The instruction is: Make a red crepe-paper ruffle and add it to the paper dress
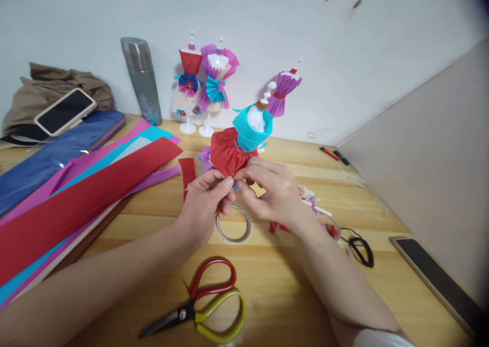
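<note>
In front of me stands a small white dress-form mannequin [256, 118], its top wrapped in a turquoise fabric bodice [250, 135]. Below the bodice spreads a gathered red skirt [229, 151]. My left hand [208, 199] pinches the skirt's lower edge between thumb and forefinger. Right beside it, my right hand [267, 189] also has its fingertips closed on that edge, the two hands almost touching. Part of the mannequin's lower body is hidden behind the skirt and hands. A roll of tape [249, 230] lies on the table just below my hands.
Scissors [187, 311] with red and yellow handles lie in front. Long colored strips [95, 189] cover the left, near a phone [65, 111] and bottle [141, 79]. Dressed mannequins [190, 64] stand by the wall. Scraps [309, 199], a black band [361, 250] and another phone [431, 275] sit right.
</note>
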{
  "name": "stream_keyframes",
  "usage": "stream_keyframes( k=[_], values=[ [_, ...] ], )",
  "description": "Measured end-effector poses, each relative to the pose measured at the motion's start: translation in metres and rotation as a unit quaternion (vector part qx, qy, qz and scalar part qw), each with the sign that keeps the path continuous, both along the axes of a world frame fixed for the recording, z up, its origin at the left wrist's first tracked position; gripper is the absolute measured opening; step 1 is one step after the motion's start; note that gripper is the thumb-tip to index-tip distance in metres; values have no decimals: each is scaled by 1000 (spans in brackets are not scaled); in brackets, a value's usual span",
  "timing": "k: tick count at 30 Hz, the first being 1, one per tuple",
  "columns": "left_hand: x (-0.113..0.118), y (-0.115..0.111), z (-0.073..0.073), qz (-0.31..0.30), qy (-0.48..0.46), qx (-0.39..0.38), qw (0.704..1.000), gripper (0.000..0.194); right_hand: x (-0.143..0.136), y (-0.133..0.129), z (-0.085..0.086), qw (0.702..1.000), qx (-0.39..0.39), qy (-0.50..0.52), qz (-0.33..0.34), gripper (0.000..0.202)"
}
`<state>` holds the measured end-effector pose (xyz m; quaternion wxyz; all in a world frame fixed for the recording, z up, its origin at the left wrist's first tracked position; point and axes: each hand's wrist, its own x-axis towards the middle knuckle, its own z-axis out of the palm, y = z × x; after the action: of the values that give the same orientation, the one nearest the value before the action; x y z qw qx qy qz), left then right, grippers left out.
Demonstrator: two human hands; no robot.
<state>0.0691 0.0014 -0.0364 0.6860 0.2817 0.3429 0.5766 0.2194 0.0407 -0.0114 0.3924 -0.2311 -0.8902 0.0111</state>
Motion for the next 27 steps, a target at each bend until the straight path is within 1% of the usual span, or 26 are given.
stream_keyframes(
  k=[7, 12, 16, 19, 22, 27],
  values=[
    [1, -3, 2, -7, -4, -5, 1000, 35, 0, -2, 2, 1000, -7, -4, -5, 16],
    [0, -6, 3, -10, -12, 6, 1000, 32, 0, -1, 2, 1000, -11, 4, 2, 15],
    [1, -5, 4, -6, -18, -12, 1000, 30, 2, -2, 5, 999, -39, 21, 16, 16],
    [1, -5, 6, -3, -17, -20, 1000, 30, 4, -3, 7, 998, -57, 37, 6, 15],
    [1, -5, 8, 0, -18, -26, 999, 27, 6, -1, 8, 999, -37, 31, -4, 12],
    [0, -5, 9, 0, -18, -32, 999, 26, 6, 3, 7, 1000, 15, -14, -3, 8]
  ],
)
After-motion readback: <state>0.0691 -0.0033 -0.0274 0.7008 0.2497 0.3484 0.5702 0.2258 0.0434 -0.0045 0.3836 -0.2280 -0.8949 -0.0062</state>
